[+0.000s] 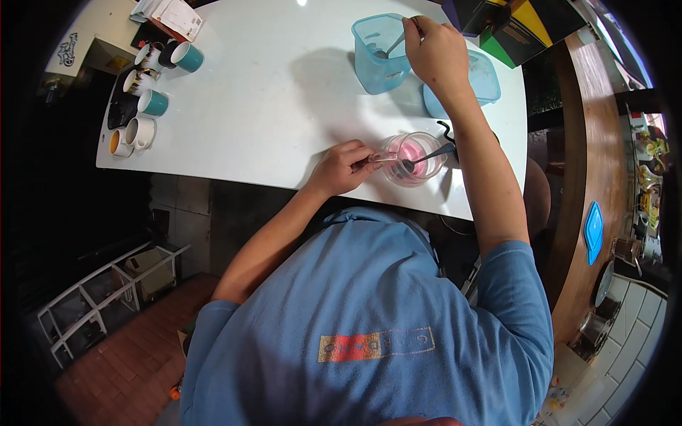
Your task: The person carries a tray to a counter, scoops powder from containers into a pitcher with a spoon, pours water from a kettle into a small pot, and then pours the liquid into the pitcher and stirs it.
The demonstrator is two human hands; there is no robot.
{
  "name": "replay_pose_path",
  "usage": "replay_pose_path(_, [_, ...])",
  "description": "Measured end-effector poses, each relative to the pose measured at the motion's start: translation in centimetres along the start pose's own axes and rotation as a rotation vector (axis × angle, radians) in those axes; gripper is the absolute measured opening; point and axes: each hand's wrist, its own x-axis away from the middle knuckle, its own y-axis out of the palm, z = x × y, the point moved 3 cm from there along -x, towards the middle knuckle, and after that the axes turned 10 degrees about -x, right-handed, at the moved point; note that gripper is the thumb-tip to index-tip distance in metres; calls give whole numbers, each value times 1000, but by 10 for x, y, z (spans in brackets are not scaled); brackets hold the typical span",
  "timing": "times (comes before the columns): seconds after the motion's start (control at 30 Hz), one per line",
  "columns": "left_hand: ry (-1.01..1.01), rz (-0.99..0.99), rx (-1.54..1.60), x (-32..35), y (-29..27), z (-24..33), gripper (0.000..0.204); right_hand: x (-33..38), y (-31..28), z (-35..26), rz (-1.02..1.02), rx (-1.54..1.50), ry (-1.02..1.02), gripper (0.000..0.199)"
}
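Observation:
My left hand point(343, 167) is closed round the handle of a clear glass jug point(428, 175) near the table's front edge. Pink contents show inside the jug, and a dark-handled spoon point(435, 154) leans in it. Farther off, my right hand point(437, 57) pinches the handle of a metal spoon point(395, 47). That spoon's bowl is down inside a translucent blue plastic container point(381, 79); what it touches there is hard to make out. Partly behind my right wrist stands a second blue container point(486, 84).
Several mugs, including a teal and white one point(187, 57), line the white table's point(249, 92) left side. Papers point(177, 18) lie at the far left; dark boxes point(517, 39) with coloured sides stand far right. Beyond is a wooden counter point(572, 220) with a blue lid point(594, 233).

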Motion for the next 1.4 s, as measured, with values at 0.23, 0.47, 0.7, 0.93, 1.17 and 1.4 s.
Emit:
replay_pose_path(0.23, [-7, -13, 0, -1, 1, 0, 14, 2, 5, 10, -18, -88, 49, 28])
replay_pose_path(0.47, [-13, -35, 0, 0, 0, -1, 15, 1, 3, 13, -114, -191, 238, 31])
replay_pose_path(0.7, [-10, -3, 8, -2, -1, 2, 15, 0, 4, 13, -161, -223, 253, 31])
replay_pose_path(0.93, [-6, -40, 8, 0, 0, -1, 14, -4, 0, 17, -176, -283, 396, 32])
replay_pose_path(1.17, [-23, -39, 26, -2, -2, 2, 14, -8, -22, 34, -49, -338, 499, 33])
replay_pose_path(1.4, [15, -10, 26, 0, -1, 0, 15, -12, -58, 64, 138, -698, 562, 28])
